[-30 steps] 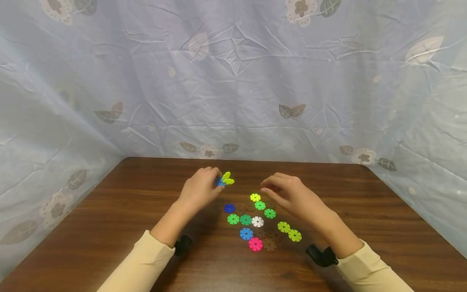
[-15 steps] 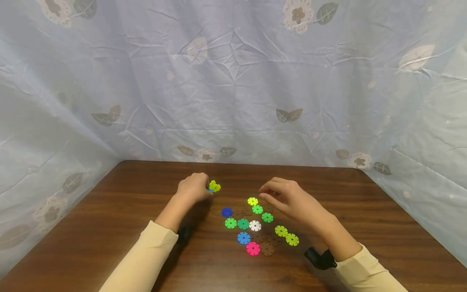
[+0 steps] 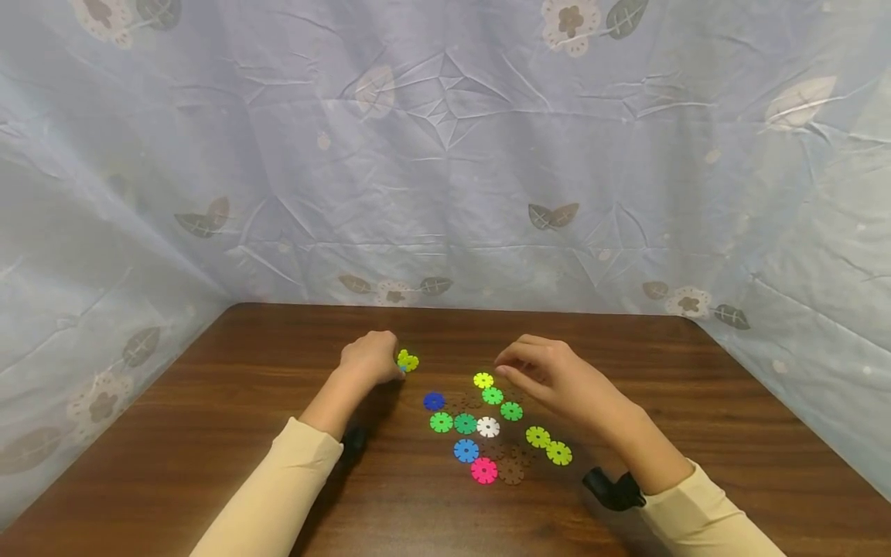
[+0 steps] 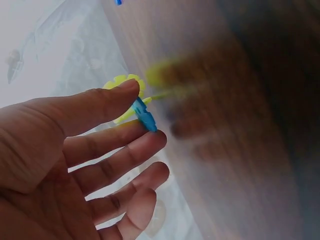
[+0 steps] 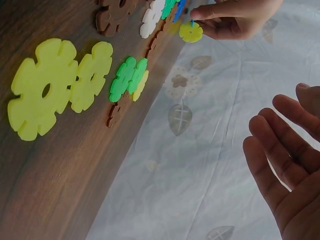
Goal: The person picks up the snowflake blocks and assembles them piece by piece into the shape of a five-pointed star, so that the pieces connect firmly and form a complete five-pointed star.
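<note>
Between thumb and fingertips my left hand [image 3: 369, 360] pinches a blue notched disc [image 4: 145, 116], seen edge-on in the left wrist view. Yellow notched discs [image 3: 407, 360] are joined to it and stick out past the thumb, close over the table at the far left of the layout. My right hand [image 3: 546, 371] hovers right of a small yellow disc [image 3: 483, 381] with its fingers loosely bent. Nothing is between those fingers in the right wrist view, where the thumb is partly cut off by the frame edge.
Flat on the brown table [image 3: 278, 340] lie several loose discs: dark blue [image 3: 434, 401], green [image 3: 442, 422], white [image 3: 488, 427], light blue [image 3: 466, 450], pink [image 3: 484, 470] and brown [image 3: 511, 470]. Two yellow-green discs [image 3: 538, 437] lie to the right. A patterned cloth [image 3: 445, 193] encloses the back and sides.
My left hand has moved left and slightly down toward the table, carrying the joined blue and yellow discs. The right hand has stayed nearly still over the table.
</note>
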The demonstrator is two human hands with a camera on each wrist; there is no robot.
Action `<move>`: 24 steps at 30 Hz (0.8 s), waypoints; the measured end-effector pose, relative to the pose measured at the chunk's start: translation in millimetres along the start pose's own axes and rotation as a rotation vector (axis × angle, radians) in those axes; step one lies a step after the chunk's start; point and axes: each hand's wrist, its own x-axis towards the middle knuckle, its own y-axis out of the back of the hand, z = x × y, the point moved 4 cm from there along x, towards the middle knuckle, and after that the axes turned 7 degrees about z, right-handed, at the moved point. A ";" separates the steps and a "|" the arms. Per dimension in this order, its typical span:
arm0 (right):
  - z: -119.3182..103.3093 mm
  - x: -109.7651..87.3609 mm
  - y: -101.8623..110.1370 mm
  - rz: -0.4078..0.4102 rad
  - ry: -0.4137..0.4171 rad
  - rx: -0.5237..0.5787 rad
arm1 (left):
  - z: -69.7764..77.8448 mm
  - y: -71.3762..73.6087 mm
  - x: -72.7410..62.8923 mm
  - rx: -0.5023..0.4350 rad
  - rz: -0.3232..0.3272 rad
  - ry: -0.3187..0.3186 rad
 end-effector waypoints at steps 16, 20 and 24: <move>2.2 -0.2 0.5 -0.019 -0.013 -0.008 | 0.5 0.3 -3.7 0.006 -0.018 0.002; 3.6 -0.3 2.1 -0.036 -0.033 -0.014 | 0.6 3.4 -4.7 0.000 -0.054 -0.006; 7.7 -1.3 2.7 -0.075 -0.081 -0.060 | 5.5 14.7 -9.2 0.012 -0.047 -0.028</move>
